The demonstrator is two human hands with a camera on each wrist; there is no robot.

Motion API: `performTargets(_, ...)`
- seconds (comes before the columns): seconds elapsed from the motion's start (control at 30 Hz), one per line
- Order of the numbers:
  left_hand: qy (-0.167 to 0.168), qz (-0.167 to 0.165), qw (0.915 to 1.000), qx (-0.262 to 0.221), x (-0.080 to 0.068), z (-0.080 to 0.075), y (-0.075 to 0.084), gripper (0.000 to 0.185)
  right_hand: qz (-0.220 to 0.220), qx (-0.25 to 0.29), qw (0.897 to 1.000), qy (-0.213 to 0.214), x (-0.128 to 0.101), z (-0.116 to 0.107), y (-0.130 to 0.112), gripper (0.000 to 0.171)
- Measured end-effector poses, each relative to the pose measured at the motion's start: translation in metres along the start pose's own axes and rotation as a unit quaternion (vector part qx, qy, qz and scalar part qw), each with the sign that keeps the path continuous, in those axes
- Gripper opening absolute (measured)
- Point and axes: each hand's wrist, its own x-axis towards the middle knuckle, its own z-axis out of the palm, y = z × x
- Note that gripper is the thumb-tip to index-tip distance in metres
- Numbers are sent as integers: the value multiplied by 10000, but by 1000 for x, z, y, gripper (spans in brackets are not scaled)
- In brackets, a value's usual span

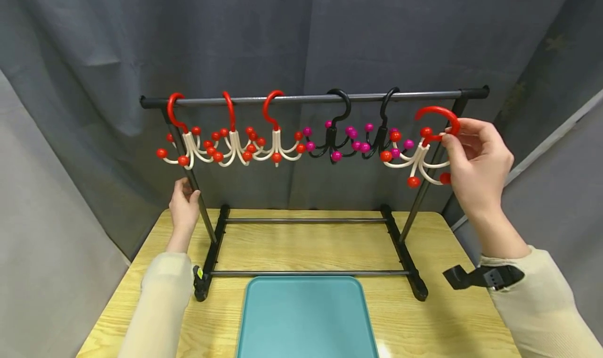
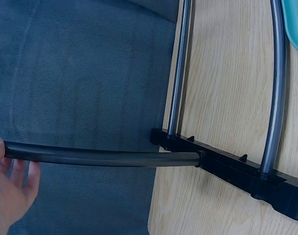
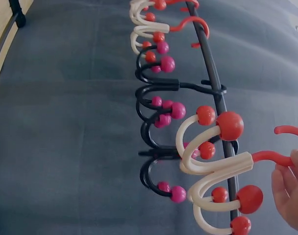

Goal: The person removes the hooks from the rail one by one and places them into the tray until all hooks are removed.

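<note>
Red-and-cream hook hanger (image 1: 426, 148) sits pinched in our right hand (image 1: 478, 164), fingers curled on its red hook, just below the right end of the black rail (image 1: 311, 98) and not hung on it. Inward from that hand, five more hangers are on the rail: two black ones with magenta balls (image 1: 350, 133) nearest, then three red-and-cream ones (image 1: 231, 141) further off toward our left hand. Judging by this, the held hanger is the only one off the bar; whether it is going on or coming off we cannot tell.

Our left hand (image 1: 183, 209) is wrapped loosely around the rack's left upright post (image 1: 198, 201), fingers curled round the tube, steadying it.

Below both hands, the rack's black feet (image 1: 405, 253) stand on a light wooden table (image 1: 471, 316). A teal tray (image 1: 306, 316) lies on it nearer to us, between our forearms. Grey curtain (image 1: 301, 33) hangs behind and to either side of the hands.
</note>
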Motion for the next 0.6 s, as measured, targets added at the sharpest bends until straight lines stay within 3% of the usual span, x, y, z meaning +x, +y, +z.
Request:
performTargets(0.27, 43, 116, 9999, -33, 0, 3, 1, 34, -650, -82, 9979, 0, -24, 3, -6, 24)
performTargets(0.6, 31, 103, 9999, -46, -1, 5, 1, 34, -1022, 529, 9927, 353, -43, 1, -24, 21)
